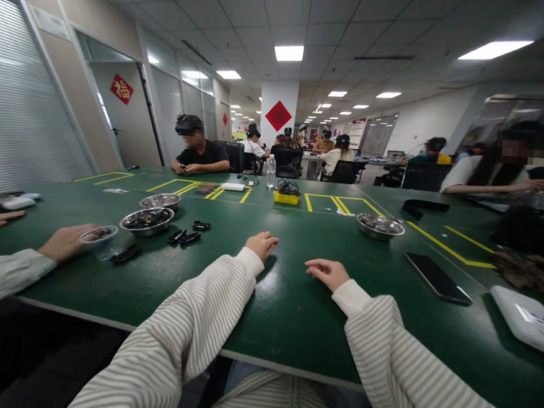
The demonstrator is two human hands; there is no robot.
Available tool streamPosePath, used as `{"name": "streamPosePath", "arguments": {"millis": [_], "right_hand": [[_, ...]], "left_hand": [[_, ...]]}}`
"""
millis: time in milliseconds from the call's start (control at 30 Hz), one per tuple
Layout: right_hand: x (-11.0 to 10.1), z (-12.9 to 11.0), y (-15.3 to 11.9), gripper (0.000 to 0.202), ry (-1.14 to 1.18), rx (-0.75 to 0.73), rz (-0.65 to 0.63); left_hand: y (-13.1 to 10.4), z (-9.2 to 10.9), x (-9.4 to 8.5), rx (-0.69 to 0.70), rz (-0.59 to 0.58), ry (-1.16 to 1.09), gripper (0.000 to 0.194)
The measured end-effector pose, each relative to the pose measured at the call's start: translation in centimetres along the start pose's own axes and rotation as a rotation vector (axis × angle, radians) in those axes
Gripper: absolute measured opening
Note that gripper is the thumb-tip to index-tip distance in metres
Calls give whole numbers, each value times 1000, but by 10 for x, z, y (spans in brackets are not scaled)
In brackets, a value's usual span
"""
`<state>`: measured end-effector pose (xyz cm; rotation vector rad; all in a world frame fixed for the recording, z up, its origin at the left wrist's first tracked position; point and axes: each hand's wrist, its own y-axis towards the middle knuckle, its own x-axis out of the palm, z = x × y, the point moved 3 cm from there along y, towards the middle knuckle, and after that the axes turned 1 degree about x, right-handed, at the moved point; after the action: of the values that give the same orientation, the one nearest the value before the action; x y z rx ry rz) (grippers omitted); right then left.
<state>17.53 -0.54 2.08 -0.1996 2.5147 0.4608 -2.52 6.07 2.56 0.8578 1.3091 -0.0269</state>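
Both hands rest loosely over the green table (291, 329), with a gap between them. My left hand (261, 245) is near the middle, its fingers bent but slightly apart, holding nothing that I can see. To its right, my right hand (328, 274) has its fingers loosely stretched towards the left and also holds nothing visible. Black parts (189, 239) lie left of my left hand, beside a metal bowl (147, 230) filled with small dark parts. Beyond my right hand stands another metal bowl (380, 233), its contents hard to make out.
At the left, another person's hand (67, 242) touches a clear plastic cup (103, 248). A phone (437, 278) and a white case (527, 318) lie at the right. Farther back are a yellow tray (286, 199) with black cables and a bottle (270, 171). People sit across the table.
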Motion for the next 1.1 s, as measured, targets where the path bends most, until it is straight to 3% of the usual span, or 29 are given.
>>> {"name": "streamPosePath", "arguments": {"millis": [133, 267, 467, 800, 1100], "right_hand": [[2, 2, 0, 25, -41, 10, -69], [3, 5, 1, 23, -75, 9, -92], [3, 4, 0, 24, -111, 5, -104], [4, 4, 0, 23, -134, -7, -114], [3, 0, -2, 23, -154, -13, -92]], "left_hand": [[-3, -62, 1, -354, -115, 85, 23], [-9, -90, 4, -532, -192, 111, 24], [-9, -92, 13, -532, -202, 115, 30], [-11, -100, 12, -680, -171, 142, 29], [-8, -89, 6, -425, -62, 122, 19]]}}
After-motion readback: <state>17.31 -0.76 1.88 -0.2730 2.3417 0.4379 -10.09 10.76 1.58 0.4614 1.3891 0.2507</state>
